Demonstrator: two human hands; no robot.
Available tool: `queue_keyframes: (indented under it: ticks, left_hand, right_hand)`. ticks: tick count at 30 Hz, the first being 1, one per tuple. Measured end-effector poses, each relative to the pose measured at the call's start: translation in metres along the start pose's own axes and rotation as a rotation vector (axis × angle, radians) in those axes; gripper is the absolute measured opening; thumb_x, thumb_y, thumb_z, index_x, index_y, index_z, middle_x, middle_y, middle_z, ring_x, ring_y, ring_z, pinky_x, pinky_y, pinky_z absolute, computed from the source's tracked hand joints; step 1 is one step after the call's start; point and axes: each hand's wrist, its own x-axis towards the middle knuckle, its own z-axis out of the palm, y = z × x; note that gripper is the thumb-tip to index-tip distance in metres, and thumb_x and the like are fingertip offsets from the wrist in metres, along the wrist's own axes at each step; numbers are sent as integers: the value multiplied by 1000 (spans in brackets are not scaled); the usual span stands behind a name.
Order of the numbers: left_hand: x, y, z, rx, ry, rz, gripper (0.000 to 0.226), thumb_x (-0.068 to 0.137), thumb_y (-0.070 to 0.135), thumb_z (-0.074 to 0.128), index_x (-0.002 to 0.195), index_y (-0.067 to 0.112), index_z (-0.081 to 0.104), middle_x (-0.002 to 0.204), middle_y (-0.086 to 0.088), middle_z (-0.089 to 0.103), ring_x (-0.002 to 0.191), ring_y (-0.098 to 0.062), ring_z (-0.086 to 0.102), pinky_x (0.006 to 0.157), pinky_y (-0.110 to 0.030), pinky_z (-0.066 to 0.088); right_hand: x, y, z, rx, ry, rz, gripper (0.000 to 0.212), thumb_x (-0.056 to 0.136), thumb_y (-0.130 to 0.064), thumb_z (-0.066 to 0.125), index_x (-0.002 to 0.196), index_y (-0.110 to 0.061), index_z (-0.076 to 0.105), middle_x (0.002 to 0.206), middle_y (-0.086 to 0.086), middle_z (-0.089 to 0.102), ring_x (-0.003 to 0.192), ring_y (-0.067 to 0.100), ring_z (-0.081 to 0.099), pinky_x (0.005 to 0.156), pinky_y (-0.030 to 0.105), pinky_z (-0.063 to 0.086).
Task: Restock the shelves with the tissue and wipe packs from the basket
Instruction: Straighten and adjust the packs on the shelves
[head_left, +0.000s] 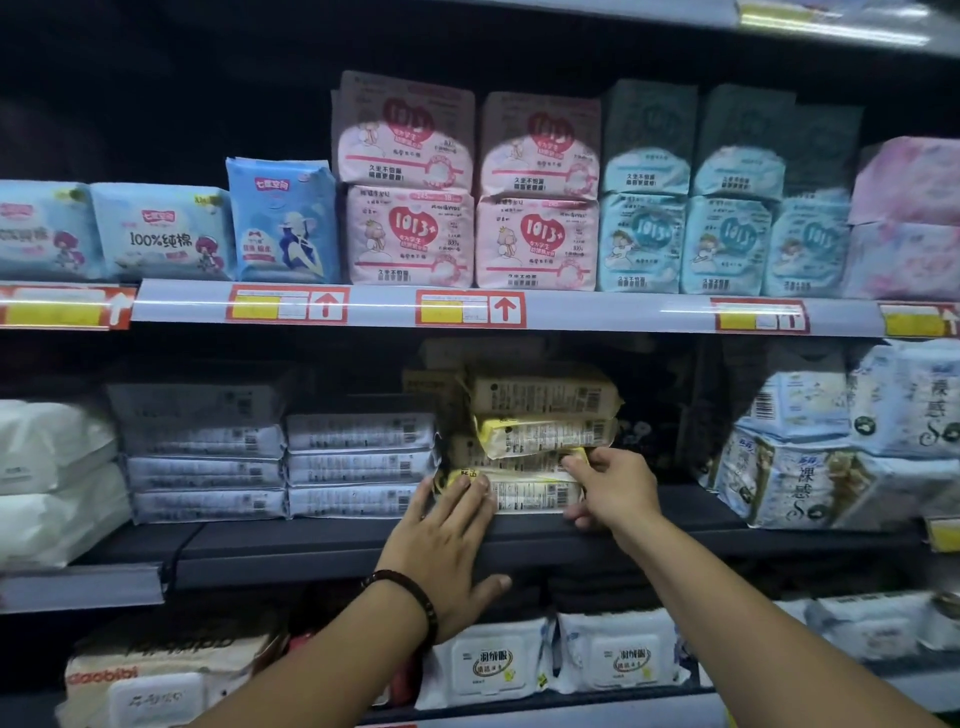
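2 hands on bottom yellow pack (524, 493)
Left hand (447, 530) presses flat, fingers straight; right hand (610, 488) grips its end.

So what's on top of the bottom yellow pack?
Three more yellow packs lie stacked on the bottom yellow pack, which the left hand presses and the right hand grips. The hands cover both its ends.

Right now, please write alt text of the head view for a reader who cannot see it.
A stack of yellow packs sits on the middle shelf; the left hand lies flat on the bottom pack, the right hand grips its right end. White packs lie alongside.
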Motion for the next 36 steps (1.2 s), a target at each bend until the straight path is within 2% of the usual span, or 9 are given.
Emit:
queue_keyframes:
  ticks: [4,9,14,18,21,25,31,34,36]
  left_hand:
    - [-3,1,2,16,12,6,93,98,75,17,165,19,-12,173,-5,-19,160,-25,-18,126,-57,-13]
    - [-5,6,-1,53,113,84,93,98,73,25,166,15,-1,173,-16,-10,159,-36,-17,125,-58,-15]
    - [2,4,2,102,120,116,93,99,74,21,165,17,-9,173,-12,-13,155,-36,-30,123,-60,-19]
    - [2,5,1,76,127,88,91,99,73,22,166,18,-5,174,-12,-10,156,-37,-25,124,-60,-17]
    - [-1,6,-1,36,163,92,89,100,71,26,166,17,1,174,-15,-5,158,-39,-16,126,-60,-12]
    - [-1,11,-5,47,197,182,88,94,64,48,161,10,28,166,-20,22,153,-43,26,126,-60,9]
    - [5,16,-17,100,311,80,102,98,65,41,163,10,-16,168,-18,-31,155,-35,-31,122,-67,-9]
    - [7,21,-23,83,310,43,101,100,65,37,159,16,-29,161,-17,-44,148,-35,-43,119,-67,-21]
    - [8,22,-26,62,306,6,99,101,66,34,157,19,-32,159,-17,-47,147,-36,-45,116,-66,-26]
  right_hand:
    - [12,8,-6,22,14,1,40,102,-22,69,137,-2,65,110,11,76,59,28,78,42,27,54]
    - [7,4,-11,-35,22,-52,47,102,-29,70,142,-5,62,71,12,78,45,19,70,43,23,51]
    - [-1,0,-8,-135,-36,-129,23,105,-22,63,95,-6,76,60,15,73,48,23,71,50,35,61]
    - [3,-6,-6,-176,-53,-117,24,105,-16,63,86,-6,73,69,19,75,55,25,76,43,31,57]
    - [7,-6,-6,-192,-67,-85,19,105,-16,63,91,-6,73,73,15,76,58,24,78,43,32,58]
    - [7,-9,-7,-152,-67,-21,19,97,-19,71,105,-1,72,76,13,79,63,25,79,49,34,61]
    - [-2,-21,-16,-165,17,-66,37,79,-30,85,105,-20,61,94,5,79,66,25,79,53,39,64]
    - [-4,-27,-20,-94,4,-94,63,85,-33,87,137,-11,59,126,6,72,66,18,79,51,33,60]
    - [-7,-30,-22,-99,20,-105,76,86,-39,85,147,-8,53,126,7,71,64,15,79,48,26,55]
